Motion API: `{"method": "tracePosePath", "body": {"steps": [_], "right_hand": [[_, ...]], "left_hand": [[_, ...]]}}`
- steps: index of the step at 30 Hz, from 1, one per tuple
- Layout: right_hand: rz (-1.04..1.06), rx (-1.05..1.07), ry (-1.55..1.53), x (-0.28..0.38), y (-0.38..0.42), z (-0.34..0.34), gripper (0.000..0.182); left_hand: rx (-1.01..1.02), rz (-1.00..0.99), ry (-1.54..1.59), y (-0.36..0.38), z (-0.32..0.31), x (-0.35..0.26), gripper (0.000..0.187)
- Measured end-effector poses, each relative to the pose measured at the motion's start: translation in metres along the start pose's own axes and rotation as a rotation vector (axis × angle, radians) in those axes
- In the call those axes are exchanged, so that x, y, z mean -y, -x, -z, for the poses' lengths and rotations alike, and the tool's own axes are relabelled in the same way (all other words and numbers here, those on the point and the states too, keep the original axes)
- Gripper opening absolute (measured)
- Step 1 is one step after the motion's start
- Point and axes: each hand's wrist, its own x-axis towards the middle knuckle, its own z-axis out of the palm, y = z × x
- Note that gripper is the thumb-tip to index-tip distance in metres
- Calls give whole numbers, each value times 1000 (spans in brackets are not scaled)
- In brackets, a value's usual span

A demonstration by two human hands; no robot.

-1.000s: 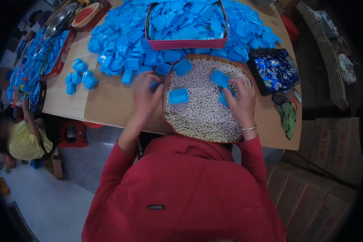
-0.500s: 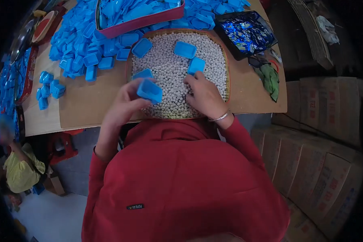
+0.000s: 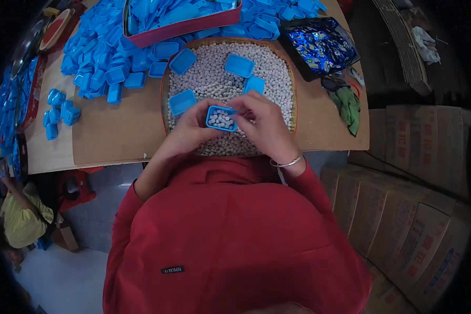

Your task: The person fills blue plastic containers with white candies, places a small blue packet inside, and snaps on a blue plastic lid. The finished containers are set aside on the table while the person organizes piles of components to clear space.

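My left hand (image 3: 194,129) holds a small blue box (image 3: 221,118) with several white beads inside, above the near part of a wide tray of white beads (image 3: 209,63). At the box's right edge is my right hand (image 3: 262,121), its fingers pinched together; what they hold, if anything, is hidden. Blue boxes lie on the beads: one at the left (image 3: 182,102), one at the upper left (image 3: 183,62), one near the top (image 3: 239,65) and one just beyond my right hand (image 3: 254,84).
Behind lie a large blue heap (image 3: 99,57) and a red-rimmed container (image 3: 183,27) of blue pieces. A black tray (image 3: 319,46) and green cloth (image 3: 347,107) are at the right. Cartons (image 3: 403,220) stand lower right; a person in yellow (image 3: 23,217) is lower left.
My left hand has moved right with a blue box, now showing beads inside. My right hand has lifted from the beads to the box's edge.
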Motion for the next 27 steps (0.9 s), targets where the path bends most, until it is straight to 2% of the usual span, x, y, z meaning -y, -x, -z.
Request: {"method": "tracePosePath", "body": {"steps": [2,5,8,13,14,17,19,23,24,25,27], "right_hand": [[-8,-28,198,-19,11,12,20],[-10,41,446,-40,27,14,19],[-2,121,410,-50,29,11,15],[-36,82,338,-55,24,11,7],[-19,71,338,-55,25,12,8],[24,119,316,-48,22,17,2],[20,64,337,-46,13,21,3],[-18,-113,423,-39,-15,36,20],[-14,-172,454,-38,-21,35,25],[-62,-163,564,-43,-26,29,39],[-123,-186,581,-49,-31,23,42]], "left_hand": [[-3,50,24,3,0,-9,51],[-1,75,50,1,-3,-13,51],[15,83,93,0,-1,-9,52],[7,188,302,4,5,-20,50],[-62,192,279,4,-1,-23,41],[-166,134,-44,-2,1,0,23],[-182,26,-106,-3,4,9,21],[-294,54,-3,-1,-4,-2,24],[-267,54,-19,-1,-4,-2,28],[-240,53,-37,-1,-3,-3,31],[-176,16,-55,0,-1,-2,39]]}}
